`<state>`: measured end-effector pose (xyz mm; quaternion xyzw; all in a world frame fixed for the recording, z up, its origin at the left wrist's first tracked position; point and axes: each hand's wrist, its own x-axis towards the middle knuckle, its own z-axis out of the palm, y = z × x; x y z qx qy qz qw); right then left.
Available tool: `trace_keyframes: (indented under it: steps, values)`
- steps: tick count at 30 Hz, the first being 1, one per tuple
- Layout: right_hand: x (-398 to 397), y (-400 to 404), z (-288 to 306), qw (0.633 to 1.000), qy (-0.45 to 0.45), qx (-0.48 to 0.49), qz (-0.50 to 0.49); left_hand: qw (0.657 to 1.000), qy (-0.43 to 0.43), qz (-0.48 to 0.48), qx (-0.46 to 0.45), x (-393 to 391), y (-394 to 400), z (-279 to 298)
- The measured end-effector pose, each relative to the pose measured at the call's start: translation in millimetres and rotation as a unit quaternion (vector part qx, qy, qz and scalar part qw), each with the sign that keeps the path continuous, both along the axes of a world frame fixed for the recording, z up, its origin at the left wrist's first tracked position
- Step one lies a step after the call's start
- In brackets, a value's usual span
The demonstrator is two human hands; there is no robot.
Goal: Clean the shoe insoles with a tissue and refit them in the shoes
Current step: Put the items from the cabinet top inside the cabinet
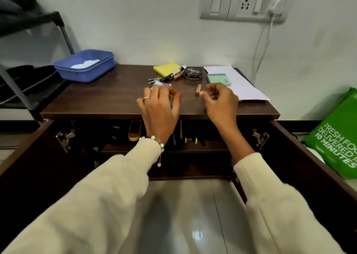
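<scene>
Both hands hover over the glossy dark wood cabinet top (108, 99): left hand (159, 107) spread, right hand (220, 103) loosely curled, empty. Shoes (134, 130) sit blurred in the open cabinet, at 6 o'clock below. Round polish tin (193, 73) at 12.

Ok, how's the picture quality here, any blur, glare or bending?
Head view: wide-angle bending bows the switch panel and cabinet doors; motion blur smears the rack at left; ceiling light glares off the floor tiles; both hands and the cabinet top stay fairly sharp.
</scene>
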<state>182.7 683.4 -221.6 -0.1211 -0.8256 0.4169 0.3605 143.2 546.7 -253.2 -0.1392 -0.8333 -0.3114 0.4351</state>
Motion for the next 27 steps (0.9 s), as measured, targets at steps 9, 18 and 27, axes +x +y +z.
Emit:
trace_keyframes:
  steps: [9, 18, 27]
  values:
    - [-78, 12, 10, 0.951, -0.235, 0.193, 0.052, 0.955, -0.256, 0.01, -0.148, -99, 13, 42]
    - [-88, 17, -1, 0.977, -0.162, 0.136, 0.036, 0.959, -0.206, 0.087, -0.174, -129, 51, 34]
    - [-96, 20, -8, 0.984, -0.122, 0.123, -0.031, 0.955, -0.21, 0.099, -0.185, -137, 61, 32]
